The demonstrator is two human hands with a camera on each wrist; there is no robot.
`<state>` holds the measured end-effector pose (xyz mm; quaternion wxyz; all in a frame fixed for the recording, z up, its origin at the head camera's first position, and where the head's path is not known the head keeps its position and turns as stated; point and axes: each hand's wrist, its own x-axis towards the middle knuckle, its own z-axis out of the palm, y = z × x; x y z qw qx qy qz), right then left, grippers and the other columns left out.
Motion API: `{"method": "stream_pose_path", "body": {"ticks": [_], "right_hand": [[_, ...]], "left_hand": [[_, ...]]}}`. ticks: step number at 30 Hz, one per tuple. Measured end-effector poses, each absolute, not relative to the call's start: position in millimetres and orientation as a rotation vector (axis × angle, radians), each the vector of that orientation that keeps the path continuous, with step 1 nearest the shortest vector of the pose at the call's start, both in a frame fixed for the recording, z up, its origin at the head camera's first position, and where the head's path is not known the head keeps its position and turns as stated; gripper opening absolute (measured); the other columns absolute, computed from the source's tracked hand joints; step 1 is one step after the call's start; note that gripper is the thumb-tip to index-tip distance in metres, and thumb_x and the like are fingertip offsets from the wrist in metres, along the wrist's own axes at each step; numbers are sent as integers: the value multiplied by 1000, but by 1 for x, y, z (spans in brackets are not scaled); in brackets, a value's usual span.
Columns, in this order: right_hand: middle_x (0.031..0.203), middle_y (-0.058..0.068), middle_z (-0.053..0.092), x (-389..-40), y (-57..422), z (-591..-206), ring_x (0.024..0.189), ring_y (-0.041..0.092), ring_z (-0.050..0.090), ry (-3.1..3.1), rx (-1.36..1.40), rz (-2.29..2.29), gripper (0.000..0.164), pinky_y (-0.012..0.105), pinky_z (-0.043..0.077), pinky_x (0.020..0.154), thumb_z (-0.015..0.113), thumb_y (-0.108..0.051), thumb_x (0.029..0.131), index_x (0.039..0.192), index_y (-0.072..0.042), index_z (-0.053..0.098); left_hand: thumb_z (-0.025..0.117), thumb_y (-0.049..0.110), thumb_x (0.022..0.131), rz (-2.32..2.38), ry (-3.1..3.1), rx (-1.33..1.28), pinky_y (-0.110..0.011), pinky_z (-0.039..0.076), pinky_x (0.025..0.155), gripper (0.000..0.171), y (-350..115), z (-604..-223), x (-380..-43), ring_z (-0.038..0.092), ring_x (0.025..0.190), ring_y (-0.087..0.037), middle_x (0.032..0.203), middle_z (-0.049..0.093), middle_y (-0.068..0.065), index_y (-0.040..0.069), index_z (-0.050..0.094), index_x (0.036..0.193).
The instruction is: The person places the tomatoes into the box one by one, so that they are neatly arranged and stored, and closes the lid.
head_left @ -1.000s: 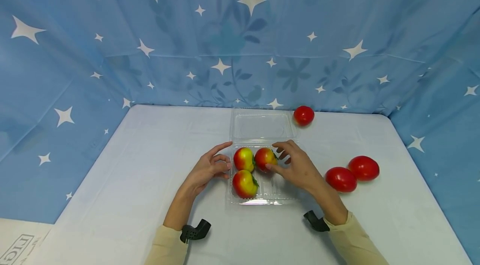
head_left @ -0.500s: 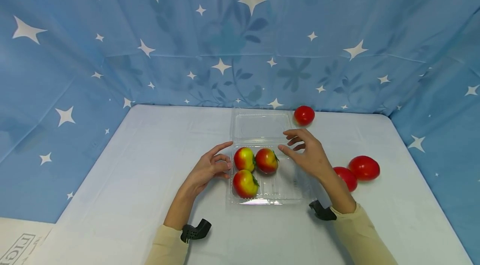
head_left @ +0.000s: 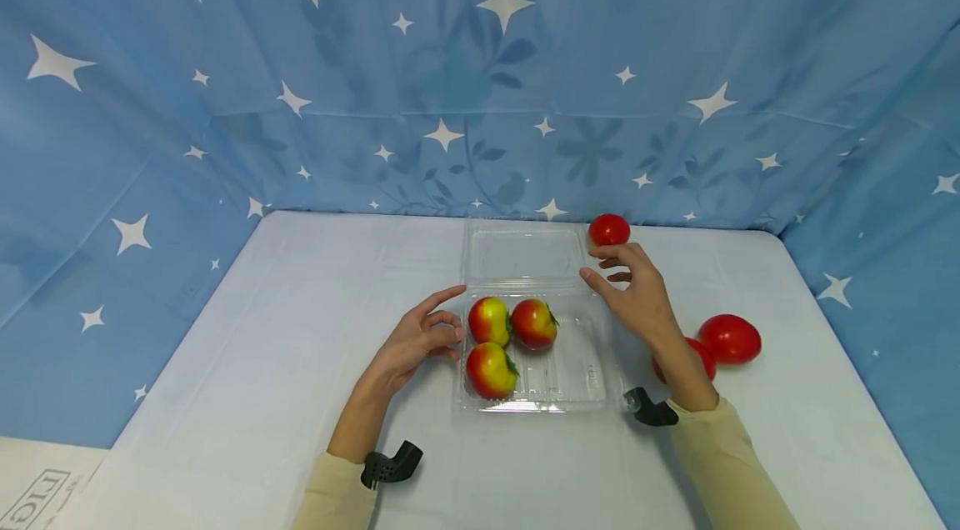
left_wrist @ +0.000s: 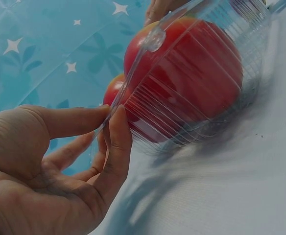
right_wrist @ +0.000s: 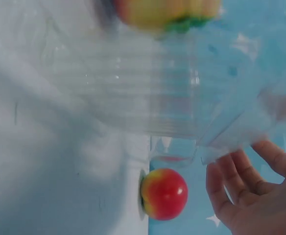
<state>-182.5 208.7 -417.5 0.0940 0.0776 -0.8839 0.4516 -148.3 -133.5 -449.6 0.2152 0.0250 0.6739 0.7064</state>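
In the head view a clear plastic clamshell box [head_left: 577,384] lies unfolded on the table. Three red-and-yellow fruits with green leaves sit in its base: back left [head_left: 489,321], front left [head_left: 492,371] and back middle [head_left: 534,324]. My left hand [head_left: 420,338] is at the left side; the left wrist view shows its thumb and index finger pinching the rim [left_wrist: 116,100]. My right hand [head_left: 637,297], fingers loosely bent and holding nothing, hovers right of the hinge. Beyond its fingertips is a red fruit [head_left: 609,230], with a yellow patch in the right wrist view.
Right of the box lie two more red fruits, one [head_left: 729,339] in full view, the other [head_left: 703,357] partly behind my right forearm. The clear lid [head_left: 528,253] lies flat toward the back. A blue star-patterned curtain [head_left: 480,80] borders the white table [head_left: 300,305].
My right hand has let go of the back-middle fruit and moved right and away, toward the far red fruit. That fruit stays in the box. The left hand holds its place.
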Motion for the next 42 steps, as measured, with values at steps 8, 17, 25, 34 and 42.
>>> {"method": "stream_pose_path", "body": {"ticks": [8,17,25,34,42], "right_hand": [[136,21,51,-190,216,-421,127,42,55,-2638,142,1349,41,62,52,108,73,-27,98,132,-5,63],[143,26,46,-202,226,-428,134,47,51,-2637,88,1371,46,63,49,110,72,-22,99,137,-1,59],[145,27,42,-210,233,-433,138,47,46,-2649,57,1397,53,63,49,111,70,-25,100,144,-1,52],[148,31,37,-218,234,-435,140,50,43,-2666,59,1399,58,65,49,110,69,-24,100,148,0,46],[151,31,32,-226,238,-436,141,51,39,-2660,48,1403,60,65,50,108,69,-22,99,149,-1,45]], "left_hand": [[70,8,96,1943,1887,71,-25,64,76,69,-133,-451,-148,65,74,-15,101,62,-3,20,43,159],[70,8,96,1948,1888,67,-26,64,76,69,-132,-450,-149,65,74,-16,101,62,-4,22,44,158],[70,8,96,1944,1883,65,-28,64,76,69,-133,-450,-148,64,79,-18,101,62,-4,23,44,158],[71,9,96,1954,1871,67,-28,64,76,69,-134,-449,-147,64,81,-18,101,62,-3,23,44,158],[70,8,96,1962,1865,74,-28,65,76,68,-134,-449,-147,64,81,-19,101,61,-4,23,45,157]]}}
